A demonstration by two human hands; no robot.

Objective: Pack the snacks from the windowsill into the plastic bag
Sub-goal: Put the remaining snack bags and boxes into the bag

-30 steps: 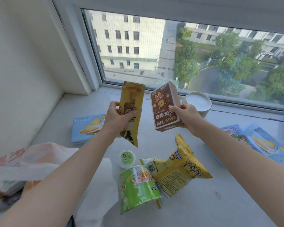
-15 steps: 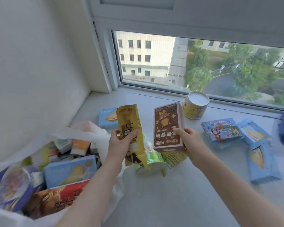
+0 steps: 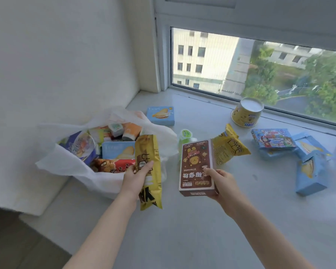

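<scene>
Both hands have swung left and down since the earlier frame, bringing the snacks to the bag. Left hand grips a yellow packet around its middle, upright, overlapping the right rim of the white plastic bag. That bag lies open on the windowsill, with several snacks inside. Right hand holds a brown box by its lower end, just right of the bag. Beyond lie a yellow pouch, a yellow cup by the window, and blue boxes.
</scene>
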